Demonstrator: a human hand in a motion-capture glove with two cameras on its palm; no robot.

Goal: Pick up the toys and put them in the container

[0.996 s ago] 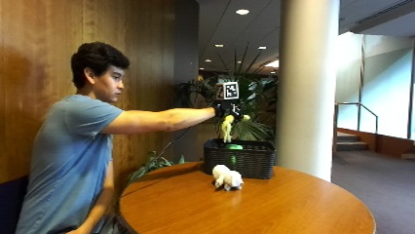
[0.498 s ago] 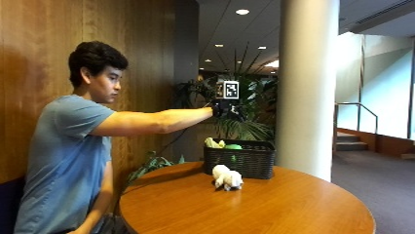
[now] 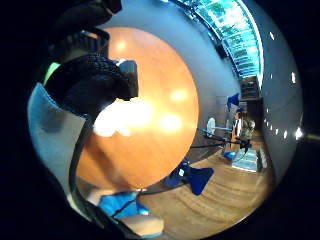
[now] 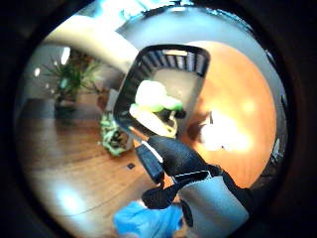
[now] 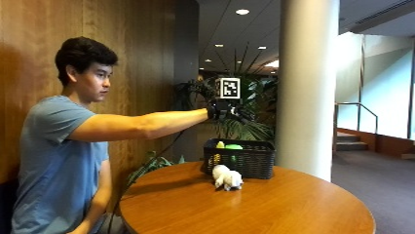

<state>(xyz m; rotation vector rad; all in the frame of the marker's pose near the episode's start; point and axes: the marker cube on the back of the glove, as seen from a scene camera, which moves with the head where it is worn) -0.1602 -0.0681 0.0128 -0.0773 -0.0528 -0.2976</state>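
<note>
Your gloved right hand (image 5: 227, 110) hung high over the black basket (image 5: 238, 159), arm stretched straight out from the shoulder, and it carried nothing. From the outside view the fingers looked relaxed rather than clenched, though they were small there; the thumb-side palm view showed one gloved finger (image 4: 173, 156) bent loosely with nothing under it, so I called the hand released.

Here was the relation that counted: the white plush toy (image 5: 227, 177) stood on the round wooden table (image 5: 259, 209) just in front of the basket, on your side of it, and well below your hand. So the toy lay down and back toward you from the palm, not under it. Its long axis seemed to run roughly along the basket's front wall, though the plush was too small to be sure. Your right hand was the only one in play; the bare one was out of sight below the table edge.

Inside the basket a yellow-green toy (image 4: 154, 101) already lay on the bottom, with room beside it.

The tabletop was polished and glossy, with bright reflections in the palm views. Beyond it stood a white column (image 5: 308, 83), leafy plants (image 5: 253, 102), and a wood-panelled wall behind you.
</note>
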